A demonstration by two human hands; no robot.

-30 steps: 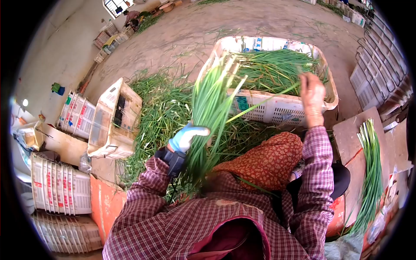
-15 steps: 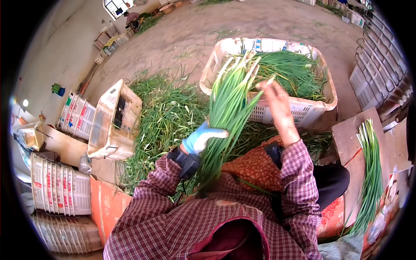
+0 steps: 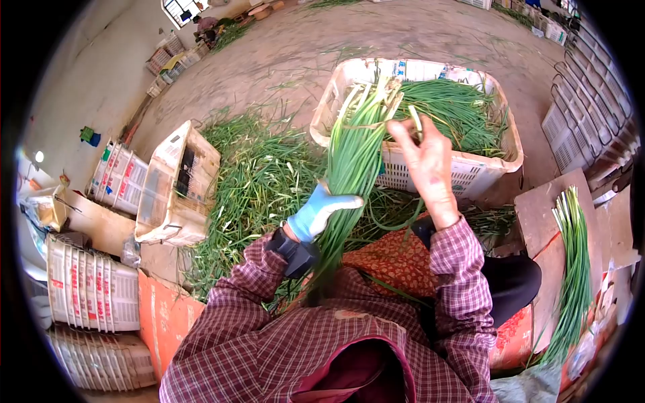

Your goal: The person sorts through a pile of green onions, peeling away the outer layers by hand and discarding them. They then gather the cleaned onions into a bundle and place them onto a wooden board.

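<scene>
Gripping a bundle [image 3: 359, 154] with the left hand [image 3: 324, 212], the right hand [image 3: 428, 158] pinching a stalk [image 3: 416, 120].

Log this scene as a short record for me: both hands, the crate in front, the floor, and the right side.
Left hand: gloved, gripping a bunch of green stalks
Right hand: bare, close to the bunch's pale ends, pinching a pale stalk
Crate: white, with more green stalks inside
Floor: loose greens heaped left of the crate
Right side: another bunch lying on a board

Gloved left hand [image 3: 321, 210] curled, bare right hand [image 3: 431, 162] farther forward, fingers [image 3: 435, 131] bent
</scene>
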